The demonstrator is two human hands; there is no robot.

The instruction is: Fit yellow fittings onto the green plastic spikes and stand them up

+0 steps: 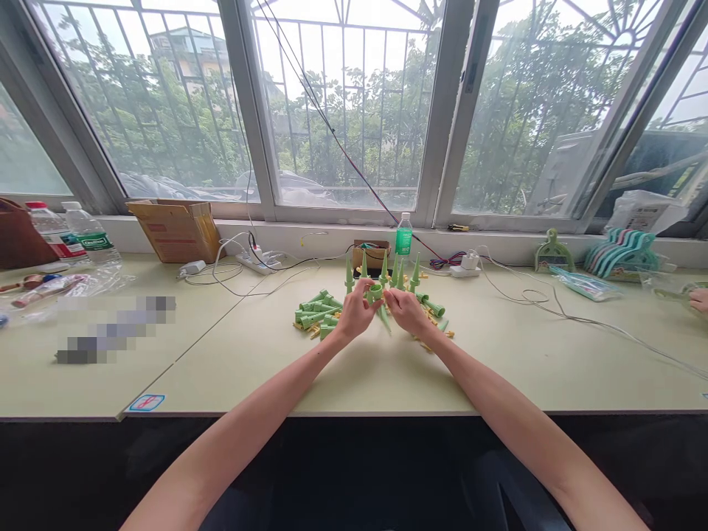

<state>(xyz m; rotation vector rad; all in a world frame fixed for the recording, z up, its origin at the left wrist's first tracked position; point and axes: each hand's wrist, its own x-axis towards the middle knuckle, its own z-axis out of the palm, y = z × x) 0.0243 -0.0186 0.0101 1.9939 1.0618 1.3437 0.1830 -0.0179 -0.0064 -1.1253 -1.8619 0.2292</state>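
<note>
My left hand [357, 310] is closed around a green plastic watering spike [376, 292], its round open end up and its pointed tip slanting down towards me. Close against it on the right, my right hand [408, 311] is pinched shut; whatever sits between its fingers is hidden. Behind both hands several green spikes [415, 276] stand with their points up. A heap of loose green cone-shaped parts [316, 313] lies left of my left hand. Small yellow pieces [450, 335] are scattered around and partly under the hands.
A small cardboard box [372, 252] and a green-labelled bottle [403, 234] stand behind the spikes. Cables and a power strip [259, 259] run along the window. A larger carton [175, 230] is at left, teal hangers [622, 254] at right. Another person's hand [699, 299] shows at the right edge.
</note>
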